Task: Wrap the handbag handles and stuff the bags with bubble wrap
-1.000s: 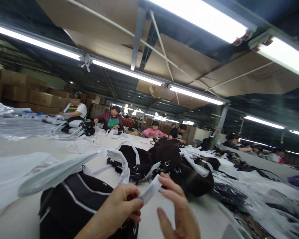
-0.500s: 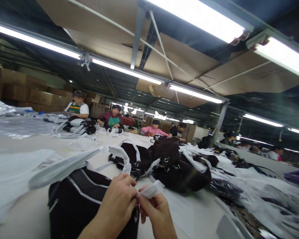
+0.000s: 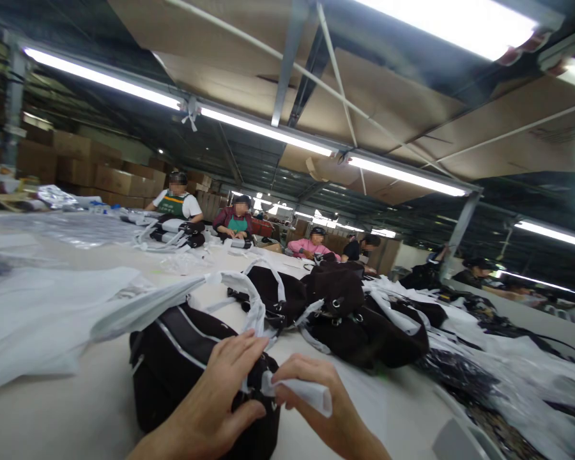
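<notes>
A black bag [image 3: 172, 370] with pale trim lines stands on the table in front of me. Its handle [image 3: 153, 306] is wrapped in white material and arches over the top. My left hand [image 3: 225, 390] lies against the bag's right end, fingers stretched out and thumb apart. At that same end, near a small metal ring, my right hand [image 3: 316, 390] pinches a white wrapping strip [image 3: 309, 391]. One end of the strip meets the bag's side; the other sticks out to the right over my fingers. How it is attached cannot be made out.
More black bags [image 3: 364, 326] with white-wrapped handles lie just beyond my hands. White sheets [image 3: 67, 313] spread on the left, and clear plastic [image 3: 522, 396] is heaped on the right. A grey bin edge [image 3: 464, 434] shows lower right. Several people sit across the table.
My hands have moved apart; earlier both gripped the white strip together. The left hand has opened onto the bag, while the right keeps the strip. The view has turned left.
</notes>
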### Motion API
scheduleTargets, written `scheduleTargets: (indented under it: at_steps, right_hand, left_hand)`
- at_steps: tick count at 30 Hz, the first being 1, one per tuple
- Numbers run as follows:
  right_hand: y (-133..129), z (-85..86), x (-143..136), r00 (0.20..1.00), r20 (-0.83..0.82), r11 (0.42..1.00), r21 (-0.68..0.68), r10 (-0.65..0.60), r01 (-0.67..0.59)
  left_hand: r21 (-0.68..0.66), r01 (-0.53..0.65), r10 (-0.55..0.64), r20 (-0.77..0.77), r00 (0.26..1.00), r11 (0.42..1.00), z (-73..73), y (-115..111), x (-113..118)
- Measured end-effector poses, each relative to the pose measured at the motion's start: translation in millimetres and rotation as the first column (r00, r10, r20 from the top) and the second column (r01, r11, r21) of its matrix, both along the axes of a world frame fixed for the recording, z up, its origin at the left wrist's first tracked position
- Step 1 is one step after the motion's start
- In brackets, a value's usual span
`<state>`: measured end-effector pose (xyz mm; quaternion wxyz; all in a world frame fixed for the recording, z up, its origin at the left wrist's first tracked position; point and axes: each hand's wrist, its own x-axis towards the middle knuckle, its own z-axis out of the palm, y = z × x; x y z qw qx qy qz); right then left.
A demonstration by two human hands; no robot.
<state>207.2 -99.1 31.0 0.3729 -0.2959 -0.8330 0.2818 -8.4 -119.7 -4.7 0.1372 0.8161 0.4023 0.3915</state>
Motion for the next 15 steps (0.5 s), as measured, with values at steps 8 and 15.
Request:
scheduleTargets:
  at_steps: [8,15]
  right_hand:
    - [7.9,4.3,-25.6,0.984,-0.17,0.944,-0.329,-0.047,-0.012]
    - [-18.1,-6.7,-20.0,0.999,-0.024,0.997,-0.067,0.041,-0.042]
  left_hand:
    - [0.029,-0.087,0.083,0.127,0.988,0.996,2.7,-9.3,10.4]
    - [0.065,0.053,-0.06,0.107,0.992,0.996,0.7,-15.8,7.2]
